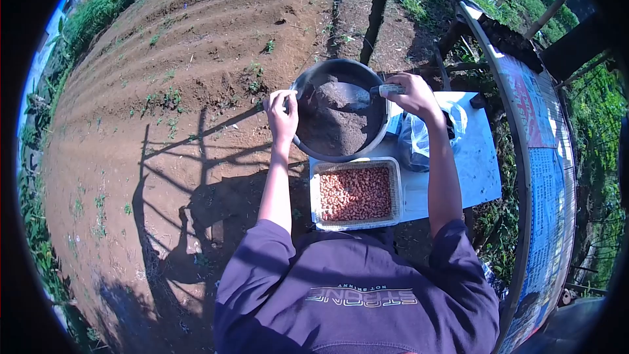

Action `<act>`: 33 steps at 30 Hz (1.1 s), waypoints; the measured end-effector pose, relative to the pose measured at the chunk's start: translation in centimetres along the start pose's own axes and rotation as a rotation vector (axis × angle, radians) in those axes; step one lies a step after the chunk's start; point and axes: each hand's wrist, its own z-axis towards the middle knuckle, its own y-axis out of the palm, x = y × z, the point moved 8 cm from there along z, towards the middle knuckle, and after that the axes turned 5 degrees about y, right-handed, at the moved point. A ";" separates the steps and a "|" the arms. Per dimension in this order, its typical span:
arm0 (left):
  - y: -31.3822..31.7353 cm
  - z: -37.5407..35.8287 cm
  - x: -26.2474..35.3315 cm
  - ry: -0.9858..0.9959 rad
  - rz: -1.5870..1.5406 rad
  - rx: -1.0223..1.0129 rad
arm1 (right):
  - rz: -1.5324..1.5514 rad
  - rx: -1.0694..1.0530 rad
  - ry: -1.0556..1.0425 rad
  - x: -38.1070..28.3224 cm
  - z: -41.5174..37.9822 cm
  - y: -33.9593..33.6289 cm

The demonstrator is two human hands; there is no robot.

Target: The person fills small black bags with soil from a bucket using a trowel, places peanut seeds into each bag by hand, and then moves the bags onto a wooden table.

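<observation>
A round dark basin (308, 146) holds dark, soil-like material (344, 128) with a paler grey patch. My right hand (418, 97) is closed around a small labelled bottle (392, 90), which lies sideways over the basin's right rim with its dark end pointing inward. At the left rim, the fingers of my left hand (283, 113) are pinched together. Something small and whitish shows at their tips, too small to name. Nearer to my body, a pale woven plastic basket (398, 200) contains many reddish-brown peanut-like seeds (354, 193).
The basin and basket rest on a pale tabletop (475, 157). A clear plastic bag (416, 141) with dark contents stands right of the basin. A wooden post (379, 16) rises behind. Right of the table runs a printed banner-covered panel (547, 177); ridged soil (216, 46) lies to the left.
</observation>
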 end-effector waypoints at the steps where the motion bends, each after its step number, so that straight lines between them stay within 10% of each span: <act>1: -0.2 0.7 -0.2 -0.012 0.092 0.049 | 0.004 -0.002 0.004 0.2 0.0 0.1; 9: 2.0 2.4 -3.3 -0.298 0.444 -0.324 | 0.010 -0.001 0.003 0.9 0.3 1.0; 33: 4.1 0.1 -0.5 -0.066 -0.045 -0.107 | -0.162 -0.123 0.128 -2.2 -1.1 -1.4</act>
